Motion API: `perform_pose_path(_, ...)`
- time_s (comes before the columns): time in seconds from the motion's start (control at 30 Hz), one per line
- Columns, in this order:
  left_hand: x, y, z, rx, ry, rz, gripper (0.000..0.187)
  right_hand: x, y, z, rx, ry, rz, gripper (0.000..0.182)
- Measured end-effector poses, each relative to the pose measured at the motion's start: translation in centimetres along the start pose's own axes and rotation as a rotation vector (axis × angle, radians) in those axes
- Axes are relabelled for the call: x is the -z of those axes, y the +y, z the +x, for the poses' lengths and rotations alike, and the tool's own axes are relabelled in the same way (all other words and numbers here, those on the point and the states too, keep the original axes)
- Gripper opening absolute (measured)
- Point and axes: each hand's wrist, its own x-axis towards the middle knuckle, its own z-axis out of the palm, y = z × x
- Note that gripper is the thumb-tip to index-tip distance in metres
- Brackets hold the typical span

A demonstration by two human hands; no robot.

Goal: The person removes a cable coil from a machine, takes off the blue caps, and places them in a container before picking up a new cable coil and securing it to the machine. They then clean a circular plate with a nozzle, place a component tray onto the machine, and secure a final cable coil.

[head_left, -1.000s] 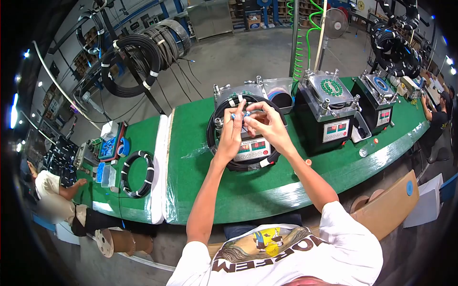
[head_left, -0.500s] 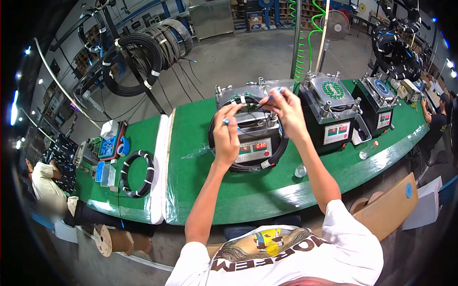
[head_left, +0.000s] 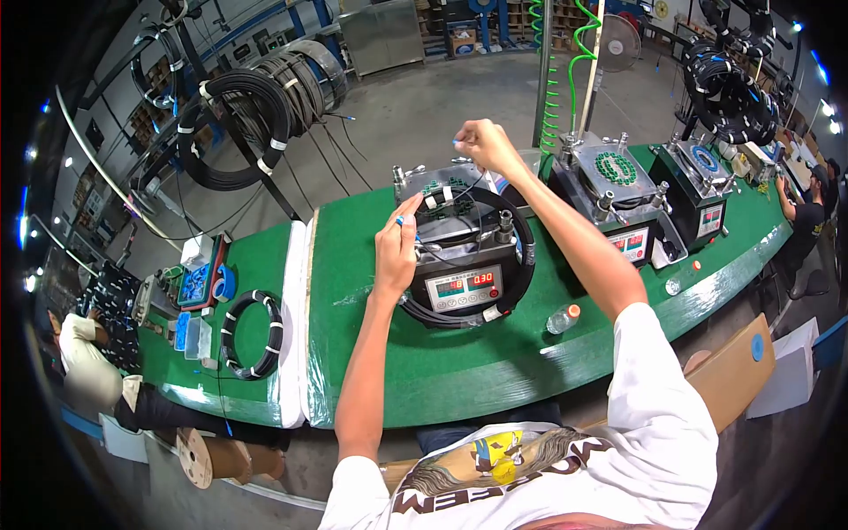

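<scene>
A coil of black cable (head_left: 528, 252) bound with white tape stands tilted against a metal press with a digital display (head_left: 464, 288), ringing its front. My left hand (head_left: 395, 252) is closed at the coil's left side, and a small blue piece (head_left: 399, 220) shows at its fingers. Raised above the coil's top right, my right hand (head_left: 488, 148) pinches a blue-tipped cable end (head_left: 456, 142). From there a thin length of cable runs down towards the coil. What lies beneath my left fingers is partly hidden.
Two similar presses (head_left: 623, 208) (head_left: 700, 177) stand to the right. A clear bottle with an orange cap (head_left: 563, 319) is on the green table (head_left: 371, 353). Another taped coil (head_left: 227, 340) lies left, beside a tray of blue parts (head_left: 196, 284). Co-workers sit and stand at both sides.
My right hand has risen up and left, away from the press, with the cable end. My left hand has shifted slightly left and down. The bottle shows more fully.
</scene>
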Motion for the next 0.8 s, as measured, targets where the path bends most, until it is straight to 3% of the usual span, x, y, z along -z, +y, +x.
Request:
perform_pose_path(0.1, 0.0, 0.1, 0.1, -0.002, 0.013, 0.009, 0.044, -1.1, 0.5, 2.0, 0.191, -0.097, -0.251, 0.014)
perform_pose_path(0.2, -0.1, -0.6, 0.0, 0.004, 0.042, -0.005, 0.044, -1.8, 0.6, 2.2, 0.169, -0.232, -0.53, 0.018)
perform_pose_path(0.4, -0.4, -0.7, 0.0, 0.014, 0.073, -0.025, 0.043, -1.6, 1.2, 2.6, 0.274, -0.536, -0.511, 0.027)
perform_pose_path(0.53, -0.3, 0.0, -0.1, 0.07, 0.067, -0.043, 0.042, -2.2, 1.7, 2.6, 0.334, -0.536, -0.579, 0.028)
perform_pose_path(0.6, -0.3, -0.6, -0.1, 0.004, 0.079, -0.012, 0.042, -2.5, 1.1, 2.7, 0.372, -0.56, -0.587, 0.027)
perform_pose_path(0.7, -0.4, -0.8, -0.1, -0.007, 0.081, -0.015, 0.042, -2.4, -0.9, 2.2, 0.301, -0.603, -0.689, 0.02)
perform_pose_path(0.8, -0.4, -0.8, -0.1, -0.01, 0.079, -0.026, 0.042, -3.8, -1.9, 2.4, 0.363, -0.647, -0.927, 0.017)
